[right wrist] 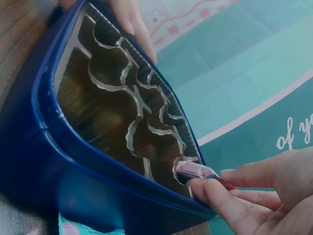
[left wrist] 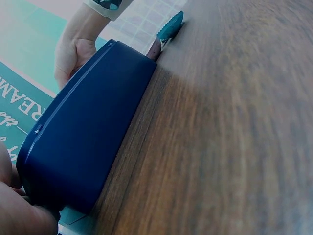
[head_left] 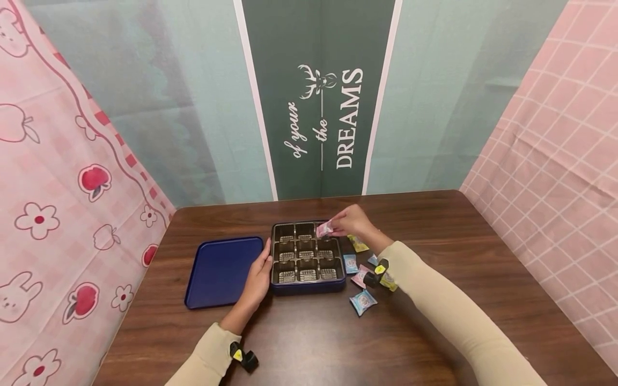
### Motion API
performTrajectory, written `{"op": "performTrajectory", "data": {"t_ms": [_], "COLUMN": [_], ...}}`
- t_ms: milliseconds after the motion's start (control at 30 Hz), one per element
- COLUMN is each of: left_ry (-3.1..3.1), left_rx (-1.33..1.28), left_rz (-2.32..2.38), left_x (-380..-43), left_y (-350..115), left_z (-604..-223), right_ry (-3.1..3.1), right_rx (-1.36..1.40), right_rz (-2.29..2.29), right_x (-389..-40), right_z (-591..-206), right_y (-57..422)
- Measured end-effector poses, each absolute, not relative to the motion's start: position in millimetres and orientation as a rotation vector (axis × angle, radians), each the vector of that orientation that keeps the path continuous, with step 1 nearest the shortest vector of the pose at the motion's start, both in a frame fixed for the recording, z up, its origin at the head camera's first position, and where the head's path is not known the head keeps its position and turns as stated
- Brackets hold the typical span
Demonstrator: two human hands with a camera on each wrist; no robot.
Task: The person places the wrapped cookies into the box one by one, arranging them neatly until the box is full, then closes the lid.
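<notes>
A blue box [head_left: 309,288] with a dark nine-compartment insert [head_left: 306,250] sits on the table. My right hand [head_left: 354,221] pinches a pink wrapped packet [head_left: 324,229] at the far right compartment. In the right wrist view the pink packet [right wrist: 194,170] dips partly past the compartment's edge, between thumb and fingers. My left hand [head_left: 260,276] rests along the box's left side with its fingers fairly straight. In the left wrist view, part of that hand [left wrist: 22,205] touches the end of the box [left wrist: 93,117].
A blue lid [head_left: 224,272] lies left of the box. Right of it are several small packets: a blue one [head_left: 363,302], another blue one [head_left: 350,263], a pink one [head_left: 360,276] and a yellow one [head_left: 358,243]. A printed curtain [head_left: 318,177] hangs behind the wooden table [head_left: 309,343].
</notes>
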State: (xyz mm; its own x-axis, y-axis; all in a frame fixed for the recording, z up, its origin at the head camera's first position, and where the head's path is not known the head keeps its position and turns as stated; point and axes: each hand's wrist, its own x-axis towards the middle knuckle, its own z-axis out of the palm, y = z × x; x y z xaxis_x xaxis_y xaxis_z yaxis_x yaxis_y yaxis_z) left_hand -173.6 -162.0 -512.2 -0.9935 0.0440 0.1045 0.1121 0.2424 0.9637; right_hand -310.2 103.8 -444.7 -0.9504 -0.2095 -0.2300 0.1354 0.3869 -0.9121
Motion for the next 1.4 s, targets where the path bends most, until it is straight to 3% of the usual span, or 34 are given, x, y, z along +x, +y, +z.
{"op": "performTrajectory", "data": {"t_ms": [1400], "left_ry": [-2.426], "left_rx": [-0.149], "left_rz": [-1.895], "left_x": [-174], "left_y": [-160], "left_z": [-513], "right_ry": [2.231], "right_rx": [-0.074], "right_rz": [-1.756], "right_x": [-300], "right_z": [-444], "right_y": [125]}}
